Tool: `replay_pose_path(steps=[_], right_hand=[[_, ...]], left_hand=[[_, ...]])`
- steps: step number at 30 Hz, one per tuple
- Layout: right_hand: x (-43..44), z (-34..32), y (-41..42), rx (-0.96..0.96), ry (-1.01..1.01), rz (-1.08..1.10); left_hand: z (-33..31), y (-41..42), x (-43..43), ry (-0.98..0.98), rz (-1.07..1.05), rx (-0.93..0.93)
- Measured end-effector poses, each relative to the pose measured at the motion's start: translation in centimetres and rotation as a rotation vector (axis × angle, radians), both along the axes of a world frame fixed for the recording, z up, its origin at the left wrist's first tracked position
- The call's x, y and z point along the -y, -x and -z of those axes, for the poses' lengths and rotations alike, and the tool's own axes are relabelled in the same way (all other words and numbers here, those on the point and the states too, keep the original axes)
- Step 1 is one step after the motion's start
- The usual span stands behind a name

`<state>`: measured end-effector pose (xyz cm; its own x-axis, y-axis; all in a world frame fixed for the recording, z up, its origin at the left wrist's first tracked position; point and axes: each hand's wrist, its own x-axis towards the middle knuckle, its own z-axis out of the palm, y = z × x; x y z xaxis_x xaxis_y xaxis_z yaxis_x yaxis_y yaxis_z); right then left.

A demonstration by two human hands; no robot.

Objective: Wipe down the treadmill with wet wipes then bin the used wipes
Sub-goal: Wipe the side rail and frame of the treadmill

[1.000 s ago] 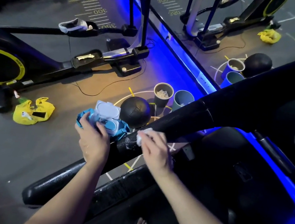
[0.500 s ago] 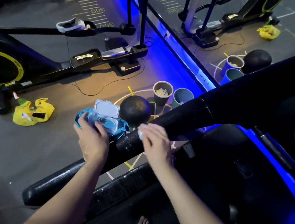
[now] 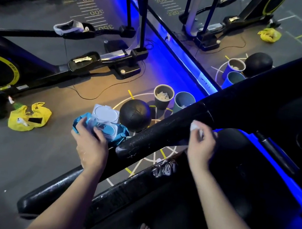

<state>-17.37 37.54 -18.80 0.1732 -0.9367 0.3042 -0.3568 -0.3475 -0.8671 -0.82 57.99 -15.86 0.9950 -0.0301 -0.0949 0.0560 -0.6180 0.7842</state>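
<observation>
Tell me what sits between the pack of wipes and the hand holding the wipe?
In the head view, the black handrail runs between them: pack of wipes in the left hand on one side, right hand pinching the wipe on the other.

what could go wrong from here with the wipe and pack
The left hand holds the wipes pack out past the handrail with its lid open; a slip would likely drop it to the floor.
The right hand holds the small wipe at its fingertips, so it may slip off mid-stroke.
The bins stand beyond the handrail; a toss from here could miss.
</observation>
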Motion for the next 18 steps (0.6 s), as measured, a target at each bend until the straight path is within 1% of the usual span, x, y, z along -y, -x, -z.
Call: replay_pose_path(steps=[2, 5, 8, 11, 13, 15, 18], right_hand=[[2.7, -0.1, -0.3, 0.017, -0.077, 0.012], [1.6, 0.4, -1.2, -0.037, 0.012, -0.042], [-2.4, 1.2, -1.3, -0.070, 0.024, -0.220], [-6.1, 2.7, -0.8, -0.101, -0.038, -0.448], [-7.7, 2.8, -0.7, -0.073, -0.073, -0.522], [-7.8, 1.9, -1.0, 0.003, -0.103, -0.479], [-4.7, -0.3, -2.5, 0.136, -0.148, -0.197]], left_hand=[[-0.1, 0.0, 0.1, -0.004, 0.002, -0.001], [-0.2, 0.1, 0.1, -0.006, 0.004, -0.004], [-0.1, 0.0, 0.1, -0.005, 0.002, -0.006], [-0.2, 0.1, 0.0, -0.005, 0.002, 0.000], [-0.2, 0.1, 0.0, -0.006, -0.002, -0.004], [-0.3, 0.2, 0.0, -0.005, -0.002, 0.001], [-0.2, 0.1, 0.1, -0.007, 0.001, 0.006]])
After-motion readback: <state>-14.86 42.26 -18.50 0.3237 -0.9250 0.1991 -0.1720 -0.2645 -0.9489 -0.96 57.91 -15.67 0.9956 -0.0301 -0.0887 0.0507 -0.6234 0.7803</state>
